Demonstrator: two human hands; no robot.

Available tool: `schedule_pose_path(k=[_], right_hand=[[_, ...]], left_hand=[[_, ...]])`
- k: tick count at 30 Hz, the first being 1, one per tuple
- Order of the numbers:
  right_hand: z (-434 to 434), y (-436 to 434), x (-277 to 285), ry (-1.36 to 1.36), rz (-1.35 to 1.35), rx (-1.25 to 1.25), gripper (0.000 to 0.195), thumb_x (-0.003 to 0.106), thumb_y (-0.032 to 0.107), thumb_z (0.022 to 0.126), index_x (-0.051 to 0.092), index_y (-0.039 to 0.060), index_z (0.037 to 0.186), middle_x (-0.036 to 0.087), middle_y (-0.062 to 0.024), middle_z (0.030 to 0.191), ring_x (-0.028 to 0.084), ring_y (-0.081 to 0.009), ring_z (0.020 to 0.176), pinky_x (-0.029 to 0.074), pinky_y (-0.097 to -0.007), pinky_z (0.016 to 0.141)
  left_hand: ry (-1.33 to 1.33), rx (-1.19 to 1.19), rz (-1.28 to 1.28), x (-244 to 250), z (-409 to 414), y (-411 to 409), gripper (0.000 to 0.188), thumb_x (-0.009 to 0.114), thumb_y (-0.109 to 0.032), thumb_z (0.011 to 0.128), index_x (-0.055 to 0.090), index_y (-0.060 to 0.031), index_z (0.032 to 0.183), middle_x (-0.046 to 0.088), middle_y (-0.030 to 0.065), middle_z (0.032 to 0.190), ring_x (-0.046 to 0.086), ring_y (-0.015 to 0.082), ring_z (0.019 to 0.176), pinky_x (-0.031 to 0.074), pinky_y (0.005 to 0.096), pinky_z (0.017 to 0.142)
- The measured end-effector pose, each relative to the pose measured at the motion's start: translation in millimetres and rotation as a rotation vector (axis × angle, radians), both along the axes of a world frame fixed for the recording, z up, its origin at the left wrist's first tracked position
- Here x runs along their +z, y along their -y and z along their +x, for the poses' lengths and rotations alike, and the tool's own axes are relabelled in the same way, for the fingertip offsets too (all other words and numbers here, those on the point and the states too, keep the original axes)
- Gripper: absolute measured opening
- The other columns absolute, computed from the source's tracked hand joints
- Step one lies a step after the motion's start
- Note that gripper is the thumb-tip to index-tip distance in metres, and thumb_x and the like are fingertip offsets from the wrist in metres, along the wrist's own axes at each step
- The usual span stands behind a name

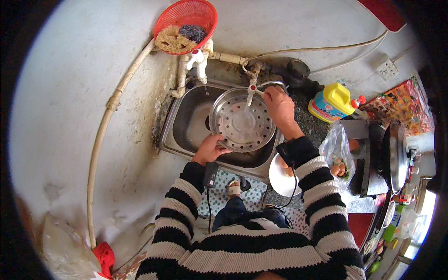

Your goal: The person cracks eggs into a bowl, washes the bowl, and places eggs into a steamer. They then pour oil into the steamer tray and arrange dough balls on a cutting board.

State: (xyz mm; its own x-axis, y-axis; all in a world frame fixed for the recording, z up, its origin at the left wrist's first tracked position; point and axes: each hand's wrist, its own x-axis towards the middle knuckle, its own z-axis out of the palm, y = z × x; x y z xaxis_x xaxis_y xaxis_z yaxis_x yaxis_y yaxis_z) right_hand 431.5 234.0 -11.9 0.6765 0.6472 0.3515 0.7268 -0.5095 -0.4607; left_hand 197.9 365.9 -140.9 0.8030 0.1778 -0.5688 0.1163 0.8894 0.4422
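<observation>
My left hand (211, 149) grips the near left rim of a round stainless-steel steamer tray (227, 131) with holes punched through it. The tray is held over the steel sink basin (185, 122) and hides much of it. My right hand (280, 105) has its fingers on the lever of a white plastic tap (250, 95) with a red cap. A faint stream of water seems to run from that spout onto the tray. A second white tap (198, 64) stands to the left, with drops below its spout.
A red plastic basket (211, 24) holding a loofah and a steel-wool scrubber hangs above the left tap. Right of the sink are a yellow detergent jug (330, 101), a white bowl (281, 183), a clear plastic bag (336, 148) with eggs and a lidded wok (397, 157).
</observation>
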Motion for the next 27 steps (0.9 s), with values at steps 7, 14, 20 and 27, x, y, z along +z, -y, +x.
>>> schedule_pose_path(k=[7,14,20,27], right_hand=[[1,0,-3,-0.021,0.048,0.021,0.011,0.062,0.019,0.085,0.062,0.0081,0.087,0.063,-0.0111,0.09,0.064,-0.0368,0.084,0.051,-0.0477,0.069],[-25,-8,-10,-0.183,-0.004,0.0,0.015,0.06,0.019,0.084,0.065,0.0055,0.085,0.065,-0.0179,0.085,0.063,-0.0401,0.081,0.05,-0.0471,0.07],[-47,1,-28,-0.324,0.151,0.138,0.028,0.062,0.024,0.086,0.065,0.0048,0.107,0.064,-0.0196,0.105,0.063,-0.0398,0.095,0.052,-0.0482,0.079],[-113,74,-12,-0.212,0.165,0.228,0.039,0.068,0.014,0.08,0.058,0.0064,0.117,0.059,-0.0149,0.116,0.058,-0.0363,0.107,0.051,-0.048,0.082]], left_hand=[[0.221,-0.243,0.644,-15,-10,1,0.038,0.052,-0.007,0.087,0.045,-0.0002,0.124,0.057,0.0165,0.121,0.059,0.0347,0.111,0.052,0.0563,0.093],[-0.236,0.09,0.658,43,-38,-5,0.056,0.063,-0.013,0.083,0.037,-0.0082,0.133,0.051,0.0107,0.124,0.061,0.0259,0.099,0.056,0.0464,0.078],[-0.446,0.367,1.077,76,-62,-21,0.076,0.068,-0.007,0.079,0.028,-0.0047,0.143,0.051,0.0097,0.123,0.055,0.0199,0.103,0.05,0.0338,0.082],[-0.355,0.23,2.084,97,-56,-24,0.066,0.072,0.0,0.062,0.049,-0.002,0.124,0.056,0.0135,0.101,0.049,0.0325,0.105,0.041,0.0437,0.093]])
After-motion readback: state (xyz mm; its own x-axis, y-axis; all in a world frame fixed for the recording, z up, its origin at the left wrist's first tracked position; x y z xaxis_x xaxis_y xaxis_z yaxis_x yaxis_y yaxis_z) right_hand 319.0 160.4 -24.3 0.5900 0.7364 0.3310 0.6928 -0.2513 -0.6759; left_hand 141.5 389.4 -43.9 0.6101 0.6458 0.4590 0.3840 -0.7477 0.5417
